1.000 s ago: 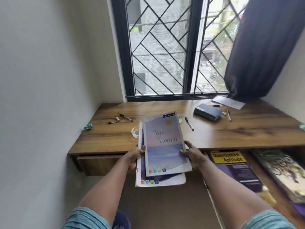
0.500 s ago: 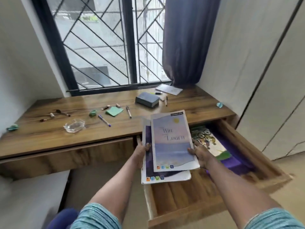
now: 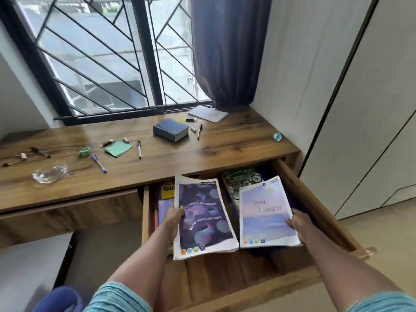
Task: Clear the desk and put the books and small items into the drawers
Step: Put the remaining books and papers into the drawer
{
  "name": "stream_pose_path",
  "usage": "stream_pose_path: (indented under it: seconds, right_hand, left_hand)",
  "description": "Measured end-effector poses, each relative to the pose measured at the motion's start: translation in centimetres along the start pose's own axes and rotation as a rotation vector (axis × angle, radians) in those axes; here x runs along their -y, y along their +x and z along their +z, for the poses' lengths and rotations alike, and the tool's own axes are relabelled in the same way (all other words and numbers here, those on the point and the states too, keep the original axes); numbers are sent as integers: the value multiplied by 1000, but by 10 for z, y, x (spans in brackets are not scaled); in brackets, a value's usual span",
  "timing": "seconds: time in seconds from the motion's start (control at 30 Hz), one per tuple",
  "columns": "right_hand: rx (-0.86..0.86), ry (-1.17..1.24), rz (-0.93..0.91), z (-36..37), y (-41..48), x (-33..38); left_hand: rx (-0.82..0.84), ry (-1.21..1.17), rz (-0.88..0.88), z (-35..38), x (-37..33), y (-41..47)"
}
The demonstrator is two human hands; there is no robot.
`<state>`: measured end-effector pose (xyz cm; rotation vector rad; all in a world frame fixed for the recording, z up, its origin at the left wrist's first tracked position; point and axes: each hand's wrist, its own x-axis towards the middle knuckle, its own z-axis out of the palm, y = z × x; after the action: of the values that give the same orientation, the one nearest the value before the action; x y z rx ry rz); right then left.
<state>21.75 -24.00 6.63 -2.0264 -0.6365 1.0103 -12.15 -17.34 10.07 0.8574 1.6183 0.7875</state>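
The desk (image 3: 225,152) runs wide under the window, and its right-hand drawer (image 3: 319,206) stands pulled out toward me. Big change: the stack I was holding between both hands half a second ago is now split. The purple book (image 3: 202,215) sits left and the pale blue book (image 3: 266,217) right, side by side over the drawer. I can't tell whether they rest on anything yet. My left hand (image 3: 172,218) grips the purple one's left edge, thumb over the cover. My right hand (image 3: 297,224) pinches the pale one's near right edge. I read this as laying them in, one each side. Farther off, the dark blue book (image 3: 171,131), green notes (image 3: 118,149), glass dish (image 3: 50,174) and pens (image 3: 139,149) are left to clear.
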Motion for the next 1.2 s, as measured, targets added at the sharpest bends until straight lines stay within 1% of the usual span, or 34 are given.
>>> stream_pose_path:
  seconds: [0.07, 0.17, 0.27, 0.33, 0.4, 0.53, 0.7, 0.83, 1.0, 1.2]
  right_hand:
    - [-3, -64, -26, -2, 24, 0]
    - [33, -170, -44, 5, 56, 10]
    - [54, -331, -57, 20, 73, 20]
    - [42, -420, -88, 27, 76, 31]
    - [34, -466, -125, 33, 81, 38]
    - [88, -519, -151, 41, 96, 41]
    - [118, -532, -194, 43, 114, 46]
    - [129, -502, -216, 40, 123, 43]
    - [132, -482, -209, 37, 126, 34]
    - [150, -618, -179, 35, 130, 35]
  left_hand:
    - [33, -26, -86, 6, -1, 14]
    - [109, -36, -168, 25, -2, 32]
    - [158, -22, -189, 53, -6, 38]
    - [185, -54, -209, 75, -11, 42]
    - [199, -96, -240, 96, -12, 49]
    - [224, -152, -250, 131, -11, 53]
    - [172, -91, -146, 165, -13, 59]
    - [105, -71, -121, 185, -13, 71]
    - [-114, 177, -68, 201, -13, 77]
    - [-197, 287, -85, 211, -10, 87]
